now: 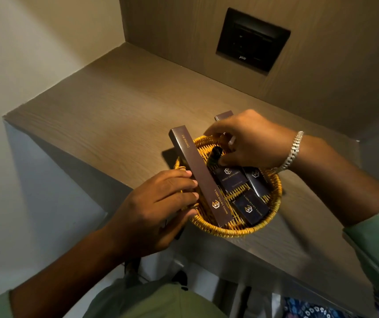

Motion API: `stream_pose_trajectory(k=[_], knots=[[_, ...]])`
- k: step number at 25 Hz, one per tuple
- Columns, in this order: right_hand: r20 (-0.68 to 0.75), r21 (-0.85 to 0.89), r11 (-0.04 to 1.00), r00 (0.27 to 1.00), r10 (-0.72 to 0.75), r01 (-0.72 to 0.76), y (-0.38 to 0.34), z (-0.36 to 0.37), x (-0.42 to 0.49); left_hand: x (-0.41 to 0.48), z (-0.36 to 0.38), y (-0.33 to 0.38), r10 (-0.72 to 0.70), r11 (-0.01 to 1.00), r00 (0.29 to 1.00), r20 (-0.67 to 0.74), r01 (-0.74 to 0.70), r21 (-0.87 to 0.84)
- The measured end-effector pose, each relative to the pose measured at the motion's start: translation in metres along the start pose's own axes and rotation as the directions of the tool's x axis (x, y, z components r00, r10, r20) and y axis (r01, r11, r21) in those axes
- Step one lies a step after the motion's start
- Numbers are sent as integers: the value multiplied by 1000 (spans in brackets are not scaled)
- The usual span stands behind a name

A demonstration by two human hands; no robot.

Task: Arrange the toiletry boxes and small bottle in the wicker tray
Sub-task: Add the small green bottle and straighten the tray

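Left hand (161, 207) at the near-left rim of the wicker tray (273, 216), fingers laid flat against the side of the long brown "Dental Kit" box (201, 177); thumb under the tray edge, so the hand pinches box and rim together. Right hand (250, 141) reaches in from the right over the far side of the tray, fingertips closed around the small dark bottle (214, 154), which sits tilted inside the tray near its far rim. Silver chain bracelet (293, 152) on the right wrist; pale green sleeve (376, 232) further up the arm.

Tray is round, yellow woven wicker, resting on the wood-grain tabletop (105, 106) close to its front edge. Dental Kit box lies diagonally across the tray's left side, far end sticking out past the rim. Three shorter dark boxes with a gold logo lie in the tray: a centre box (231, 180) just below the bottle, a right box (257, 180) beside it, a near box (250, 207) toward the front rim. A further brown box end (224, 115) shows behind the right hand; cannot tell whether it lies in the tray. Black wall panel (252, 40) set in the back wall above the tabletop.
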State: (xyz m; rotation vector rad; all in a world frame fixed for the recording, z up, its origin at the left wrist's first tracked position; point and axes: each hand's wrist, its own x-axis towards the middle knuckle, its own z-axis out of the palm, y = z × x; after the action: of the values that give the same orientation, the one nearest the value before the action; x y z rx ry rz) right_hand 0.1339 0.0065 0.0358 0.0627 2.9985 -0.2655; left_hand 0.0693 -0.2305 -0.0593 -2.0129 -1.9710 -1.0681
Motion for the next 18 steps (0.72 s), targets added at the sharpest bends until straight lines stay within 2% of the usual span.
stream_pose_trajectory(k=[2,4,5,7,9,12,18], knots=[[-204,36,999,979,-5,12,10,-7,-18,1,-2,-4,3,1000,1000,-10,-3,-2],[-372,-88,996,927,-42,10,21,-3,-42,3,-6,-13,-1,1000,1000,-23,1,-7],[-402,-154,988,914,-58,-6,26,4,-54,5,-9,-20,6,1000,1000,-27,-6,-9],[-384,-219,976,920,-80,-7,32,27,-75,9,-16,-37,26,1000,999,-30,-25,4],[-364,-179,984,930,-56,-11,33,50,-88,14,-23,-55,48,999,999,-19,-48,11],[-421,-85,994,907,22,-64,27,69,-90,22,-34,-87,92,996,995,28,-92,14],[-486,-54,992,871,71,-111,-7,82,-61,57,-64,-161,158,987,983,89,-158,-12]])
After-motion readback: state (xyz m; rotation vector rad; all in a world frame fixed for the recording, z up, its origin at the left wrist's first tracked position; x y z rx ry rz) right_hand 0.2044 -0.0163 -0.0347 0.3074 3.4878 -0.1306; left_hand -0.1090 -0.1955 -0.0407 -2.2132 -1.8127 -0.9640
